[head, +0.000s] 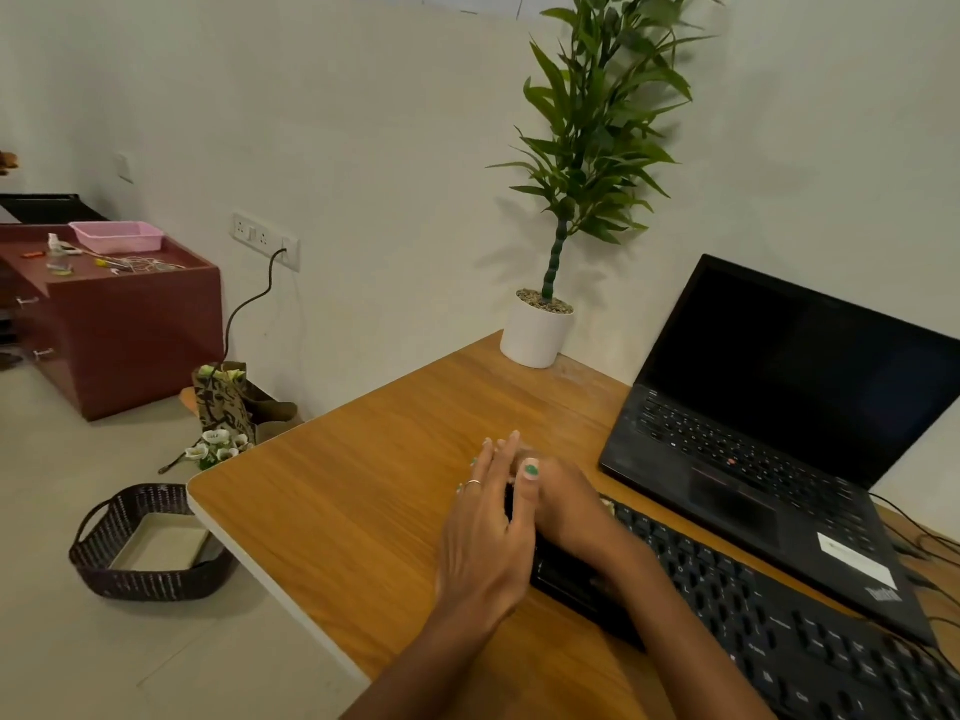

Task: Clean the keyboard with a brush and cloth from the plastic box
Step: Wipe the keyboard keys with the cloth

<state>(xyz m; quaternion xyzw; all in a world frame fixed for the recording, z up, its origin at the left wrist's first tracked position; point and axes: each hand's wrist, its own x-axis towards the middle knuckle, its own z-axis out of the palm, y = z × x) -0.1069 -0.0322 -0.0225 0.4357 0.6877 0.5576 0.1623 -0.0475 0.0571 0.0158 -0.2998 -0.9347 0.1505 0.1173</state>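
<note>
Both hands, left hand (485,532) and right hand (563,504), meet at the keyboard's (779,631) end.

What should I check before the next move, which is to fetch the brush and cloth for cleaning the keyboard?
1. Keyboard flat on the desk: ok.
2. Left hand free of any tool: ok, fingers straight at the keyboard's end.
3. Right hand free: cannot tell, partly hidden behind the left.
4. Brush and cloth at hand: not ok, neither in view.
5. Pink plastic box within reach: not ok, it sits on the red cabinet across the floor.
6. Laptop apart from the keyboard: cannot tell.
</note>
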